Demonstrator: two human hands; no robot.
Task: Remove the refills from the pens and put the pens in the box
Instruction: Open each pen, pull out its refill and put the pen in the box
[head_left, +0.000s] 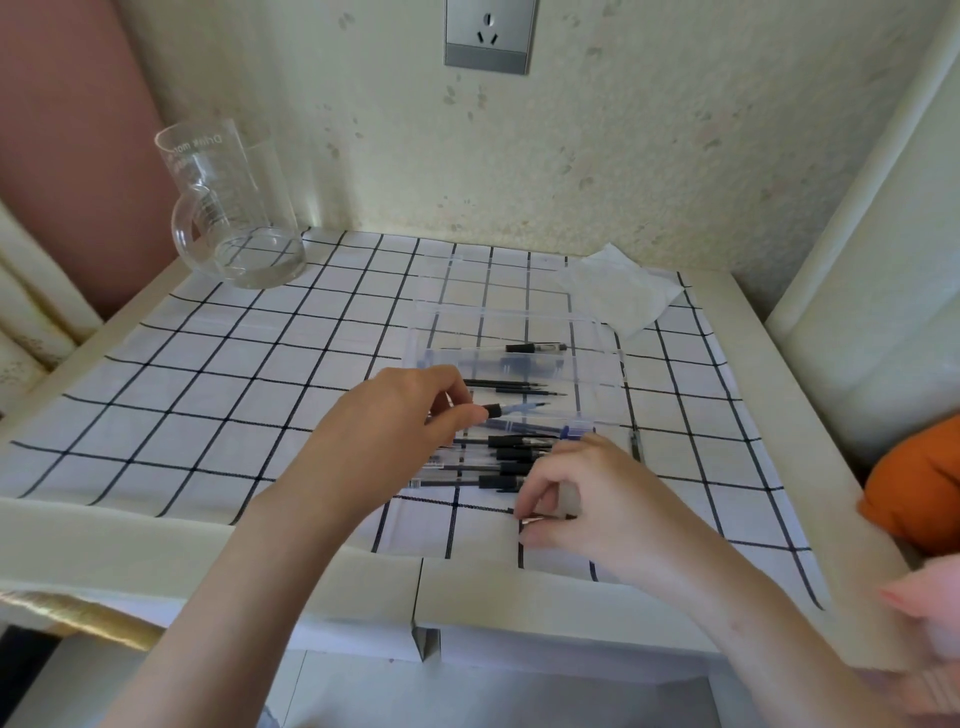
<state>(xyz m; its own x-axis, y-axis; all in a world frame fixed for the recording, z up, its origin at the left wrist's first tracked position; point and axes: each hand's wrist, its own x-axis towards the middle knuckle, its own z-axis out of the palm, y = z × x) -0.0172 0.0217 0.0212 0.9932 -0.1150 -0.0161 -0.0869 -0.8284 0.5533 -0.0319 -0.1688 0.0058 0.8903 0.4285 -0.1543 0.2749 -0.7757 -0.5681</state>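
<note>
Left hand (395, 426): thumb and fingertips pinch one end of a pen (506, 410) with a black collar and a pale blue barrel pointing right, held over the near side of the box.
Right hand (576, 501): fingers curled, pinching a thin dark piece (543, 516) low over the cloth – refill or pen part, cannot tell.
Box (597, 358): clear plastic, mid-table on the checked cloth (208, 374), lid open toward the wall; one black-gripped pen (535, 347) lies along its far side.
Refills (514, 387): thin black sticks side by side near the left fingertips – inside the box or not, cannot tell.
Pen pile (501, 462): black-gripped pens between the two hands.
Surroundings: glass jug (234, 208) far left, tissue (618, 291) far right.
</note>
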